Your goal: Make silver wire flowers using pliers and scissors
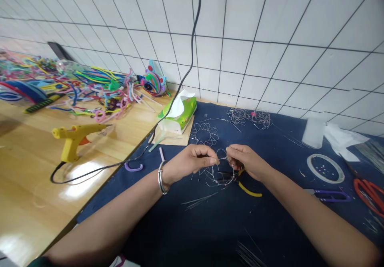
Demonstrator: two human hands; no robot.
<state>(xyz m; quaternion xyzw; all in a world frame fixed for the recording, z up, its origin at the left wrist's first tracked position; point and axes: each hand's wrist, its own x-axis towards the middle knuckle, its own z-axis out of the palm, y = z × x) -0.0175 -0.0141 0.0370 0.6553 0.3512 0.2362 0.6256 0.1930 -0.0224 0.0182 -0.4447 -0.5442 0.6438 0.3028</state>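
Note:
Between my two hands hangs a looped wire ring (221,183) with small beads on it, held just above the dark blue cloth. My left hand (200,160), a silver bangle at its wrist, pinches the ring's upper left part between thumb and finger. On the other side my right hand (244,159) grips the ring's upper right edge, its fingers curled and partly hidden. Pliers with yellow handles (250,190) lie beneath the ring and my right hand. Just beyond my left hand rests a flower-shaped wire piece (205,134). Loose straight wires (199,201) lie nearer me.
A yellow glue gun (78,136) and a heap of colourful pipe cleaners (99,83) occupy the wooden table at left. A black cord (192,55) hangs across the tissue pack (180,117). At right are a bead-holding ring (310,164), purple snips (334,195) and red-handled scissors (367,193).

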